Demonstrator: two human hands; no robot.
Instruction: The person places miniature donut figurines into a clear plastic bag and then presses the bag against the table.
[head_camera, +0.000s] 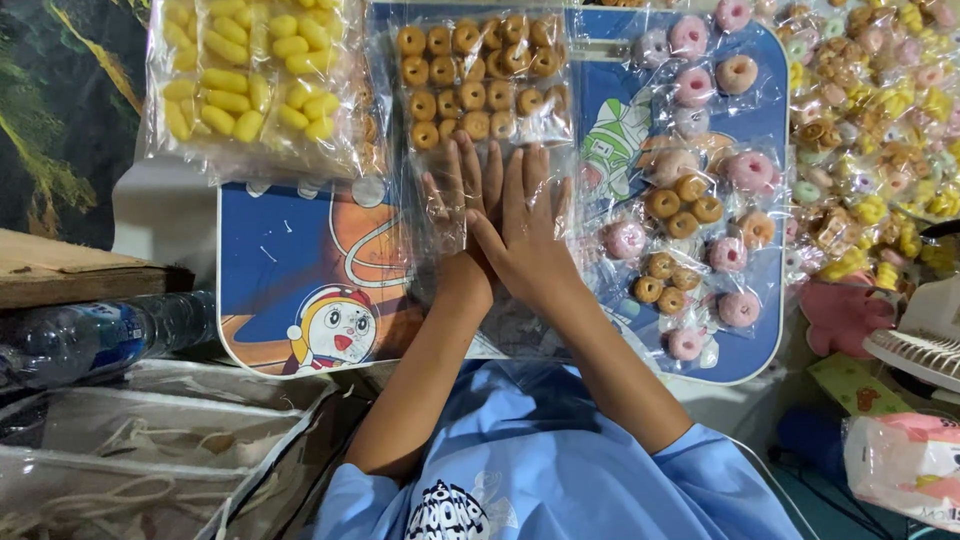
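Observation:
My left hand (458, 195) and my right hand (527, 225) lie flat, fingers stretched out, on a stack of clear plastic bags (440, 235) on a small blue cartoon-print table (290, 260). The right hand's thumb side overlaps the left hand. Neither hand grips anything. Just beyond the fingertips lies a clear bag of small brown ring-shaped pieces (480, 75). To its left is a bag of yellow oblong pieces (245, 75).
Small bags with pink and brown doughnut-shaped pieces (690, 210) cover the table's right side. A heap of packed colourful pieces (870, 120) lies far right. A water bottle (90, 335), a clear zip bag (150, 450) and a white fan (920, 340) flank me.

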